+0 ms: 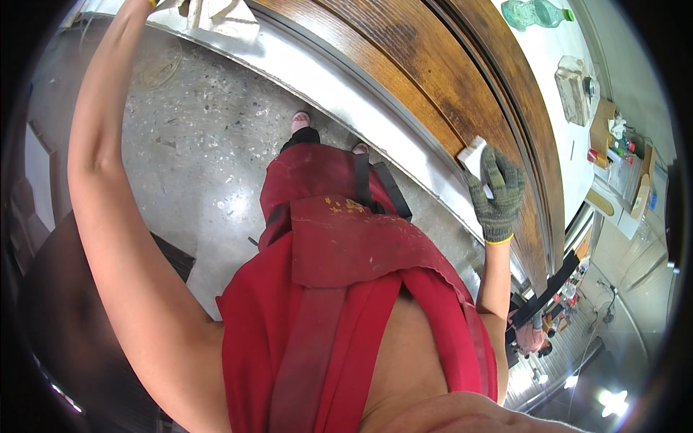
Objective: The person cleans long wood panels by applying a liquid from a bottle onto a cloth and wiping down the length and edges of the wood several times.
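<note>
A pale sanding block [473, 155] is lying flat against the edge of a brown wooden door panel [404, 65], which is resting on a metal-edged bench [346, 83]. The gloved right hand [497, 195] is pressing it down, fingers together over the block. Even pressure along the grain would likely serve best. The left hand [148, 3] is reaching to the frame's rim, its fingers cut off, beside crumpled cloth [220, 18]. A green bottle [534, 13] is lying well apart.

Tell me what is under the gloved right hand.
Under the right hand lies a small white pad, pressed on the brown wooden panel. The glove covers most of the pad, so its full shape is hidden.
</note>
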`<state>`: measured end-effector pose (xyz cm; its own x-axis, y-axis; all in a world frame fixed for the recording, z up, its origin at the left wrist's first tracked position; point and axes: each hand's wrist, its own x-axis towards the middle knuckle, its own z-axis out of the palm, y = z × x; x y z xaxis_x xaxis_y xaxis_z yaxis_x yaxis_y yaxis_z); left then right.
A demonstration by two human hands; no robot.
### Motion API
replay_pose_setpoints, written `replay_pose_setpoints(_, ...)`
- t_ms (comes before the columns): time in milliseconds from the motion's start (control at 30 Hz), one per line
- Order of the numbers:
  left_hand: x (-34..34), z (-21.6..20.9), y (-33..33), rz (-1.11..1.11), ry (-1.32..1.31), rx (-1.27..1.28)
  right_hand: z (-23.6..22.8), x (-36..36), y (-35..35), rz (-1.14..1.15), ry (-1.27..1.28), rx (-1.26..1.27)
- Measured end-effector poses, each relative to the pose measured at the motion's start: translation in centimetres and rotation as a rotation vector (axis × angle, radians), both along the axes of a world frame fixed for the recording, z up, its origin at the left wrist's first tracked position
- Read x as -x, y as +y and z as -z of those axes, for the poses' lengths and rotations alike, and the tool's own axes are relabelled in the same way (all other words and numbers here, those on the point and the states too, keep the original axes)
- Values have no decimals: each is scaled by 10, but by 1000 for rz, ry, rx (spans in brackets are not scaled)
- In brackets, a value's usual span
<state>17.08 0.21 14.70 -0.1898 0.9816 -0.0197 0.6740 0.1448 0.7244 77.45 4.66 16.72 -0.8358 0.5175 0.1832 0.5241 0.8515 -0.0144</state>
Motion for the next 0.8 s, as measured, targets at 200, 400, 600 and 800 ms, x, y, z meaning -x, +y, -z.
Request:
replay_pose_setpoints(200, -3, 1, -17, 25, 54, 20, -5, 159, 8, -208, 60, 35)
replay_pose_setpoints(400, 20, 20, -27, 118, 43, -70, 0, 283, 11, -368, 237, -32)
replay_pose_setpoints(600, 21, 41, -36, 9, -278, -129, 6, 170, 11, -313, 145, -9)
replay_pose_setpoints(800, 12, 50, -57, -66, -504, -191, -5, 168, 6, -295, 18, -55)
